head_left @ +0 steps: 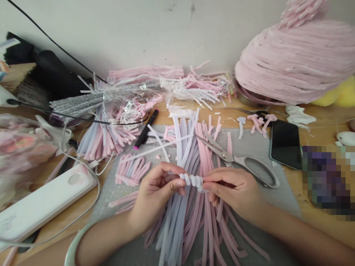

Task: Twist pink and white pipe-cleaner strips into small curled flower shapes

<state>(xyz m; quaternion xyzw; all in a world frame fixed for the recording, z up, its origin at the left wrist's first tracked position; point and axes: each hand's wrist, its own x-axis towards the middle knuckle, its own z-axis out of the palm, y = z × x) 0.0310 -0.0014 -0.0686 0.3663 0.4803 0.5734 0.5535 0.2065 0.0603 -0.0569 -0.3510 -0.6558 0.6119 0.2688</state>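
Pale blue fuzzy coil [192, 180]: one, with at least three turns showing; it is the middle of my clock, held between two hands in front of the soft strips.
Left hand [163, 186]: one, at 9 o'clock; thumb and fingers pinch the coil's left end.
Right hand [233, 186]: one, at 3 o'clock; thumb and fingertips pinch the other end.
Long soft pink and pale blue strips [173, 229]: too many to count, from 12 down to 6 o'clock, on one flat grey mat [277, 207].
Grey metal scissors [242, 160]: one pair, at 2 o'clock, blades lying over pink strips.
Black flat phone [285, 144]: one, at 2 o'clock, past the scissors.
Small curly fuzzy bits: one pale blue [241, 127] and at least two pink [256, 122], between 1 and 2 o'clock.
Black marker with pink ends [146, 129]: one, between 10 and 11 o'clock.
Short pink and blue bundle [132, 170]: one, at 9 o'clock, near the left hand.
Long white plastic box [47, 203]: one, at 9 o'clock, farther off.
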